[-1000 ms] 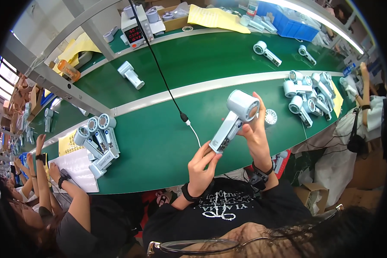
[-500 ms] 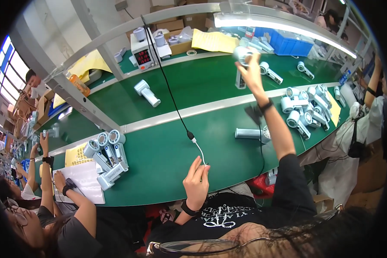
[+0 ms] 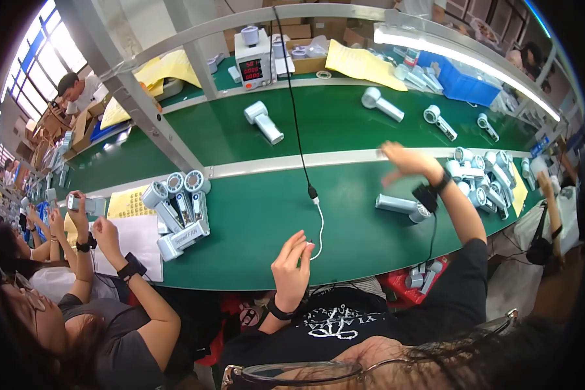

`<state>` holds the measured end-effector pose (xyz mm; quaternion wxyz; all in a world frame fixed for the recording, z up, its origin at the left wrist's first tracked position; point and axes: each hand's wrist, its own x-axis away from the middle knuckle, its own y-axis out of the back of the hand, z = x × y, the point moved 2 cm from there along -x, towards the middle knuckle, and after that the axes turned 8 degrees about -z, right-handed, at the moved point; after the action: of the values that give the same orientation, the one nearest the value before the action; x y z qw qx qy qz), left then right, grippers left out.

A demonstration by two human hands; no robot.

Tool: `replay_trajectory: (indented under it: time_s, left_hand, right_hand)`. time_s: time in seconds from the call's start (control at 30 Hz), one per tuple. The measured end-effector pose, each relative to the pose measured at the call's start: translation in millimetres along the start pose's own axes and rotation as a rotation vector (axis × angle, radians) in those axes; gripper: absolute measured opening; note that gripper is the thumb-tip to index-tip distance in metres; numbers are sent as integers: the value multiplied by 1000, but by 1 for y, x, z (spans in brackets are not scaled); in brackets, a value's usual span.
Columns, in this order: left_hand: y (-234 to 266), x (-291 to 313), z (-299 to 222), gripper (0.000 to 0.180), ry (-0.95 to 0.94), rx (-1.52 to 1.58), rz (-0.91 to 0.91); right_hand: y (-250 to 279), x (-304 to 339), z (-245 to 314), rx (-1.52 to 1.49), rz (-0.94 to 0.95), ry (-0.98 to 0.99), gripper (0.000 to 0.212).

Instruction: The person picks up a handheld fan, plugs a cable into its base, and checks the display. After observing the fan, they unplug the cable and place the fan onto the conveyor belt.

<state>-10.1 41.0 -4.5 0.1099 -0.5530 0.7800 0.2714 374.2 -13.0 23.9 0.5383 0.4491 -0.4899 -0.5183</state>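
Freed from the empty right hand (image 3: 411, 162), a pale-blue plastic fan (image 3: 386, 106) lies beyond; left hand (image 3: 292, 267) pinches thin white cable (image 3: 322, 224). Placing seems done; regrasping needs lowering.

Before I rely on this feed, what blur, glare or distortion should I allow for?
Head view: the right grip is smeared, probably by motion, while the left grip looks sharper; head view: the lamp tube and window glare white; head view: the metal rail bows and the corners go black.
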Motion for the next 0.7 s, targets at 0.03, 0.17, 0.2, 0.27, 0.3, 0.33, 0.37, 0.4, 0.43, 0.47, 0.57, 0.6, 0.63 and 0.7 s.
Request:
replay_trajectory:
  time_s: [0.03, 0.17, 0.2, 0.27, 0.3, 0.33, 0.37, 0.4, 0.43, 0.47, 0.57, 0.6, 0.63, 0.7]
  left_hand:
    - [3, -2, -1, 8, 9, -7, 4]
    - [13, 4, 9, 8, 39, -44, -10]
    - [13, 4, 11, 8, 32, -40, 0]
    - [17, 8, 12, 8, 59, -38, -14]
    - [16, 9, 14, 8, 72, -5, -3]
    - [18, 12, 17, 8, 78, -20, -27]
    - [19, 15, 20, 9, 65, -17, -38]
    - [21, 18, 22, 9, 50, -14, -45]
    - [23, 20, 24, 9, 37, -9, -54]
    - [24, 22, 25, 9, 43, -16, -67]
    - [30, 27, 23, 10, 75, 8, -45]
    - [28, 27, 20, 10, 70, 10, -46]
    - [26, 27, 19, 10, 53, 19, -42]
    - [23, 30, 15, 10, 22, 40, -30]
  right_hand:
    - [-14, 27, 6, -120, 138, 55, 69]
    - [-18, 76, 64, -194, 10, -95, 49]
    - [-18, 88, 69, -133, -23, -89, 47]
    - [-11, 87, 87, -87, -55, -37, 44]
    - [-1, 83, 96, -68, -25, -45, 44]
    - [13, 79, 105, -51, 5, -54, 45]
    - [31, 69, 121, -51, 6, -26, 45]
    - [57, 49, 149, -63, -87, 68, 46]
    - [76, 26, 177, -76, -177, 162, 47]
    - [89, 3, 202, -71, -270, 294, 48]
    - [99, -78, 284, 5, -541, 760, 48]
    - [91, -105, 310, 84, -562, 897, 50]
    - [74, -134, 336, 155, -694, 1014, 47]
    - [50, -181, 395, 204, -705, 1173, 39]
